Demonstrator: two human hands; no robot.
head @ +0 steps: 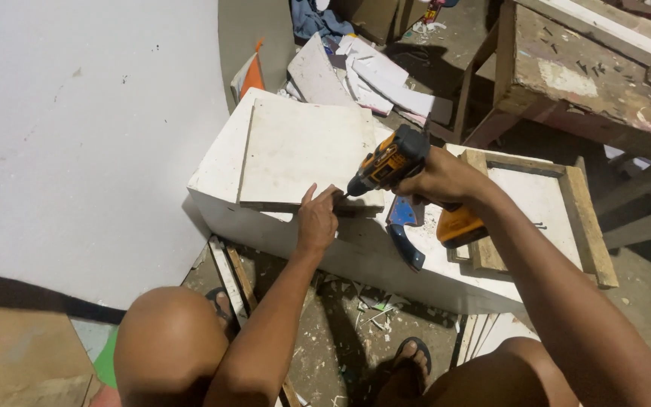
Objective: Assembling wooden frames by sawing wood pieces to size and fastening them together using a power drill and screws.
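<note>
Cordless drill (pixel 393 162) clamped in right hand (pixel 440 179), long axis slanted down-left, bit tip met at near edge of white board (pixel 303 151) lying flat on white box (pixel 356 249). Left hand (pixel 316 218) closed at same edge, fingers pinched just beside bit tip; whether screw is held cannot be told. Wooden frame (pixel 582 218) seen right of drill.

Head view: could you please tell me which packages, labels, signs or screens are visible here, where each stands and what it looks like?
No package, sign or screen shows clearly.
Cordless drill: in the right hand, orange and black; any label on it is too small to tell.
Flat white board: on the white block, left hand at its edge, bare.
</note>
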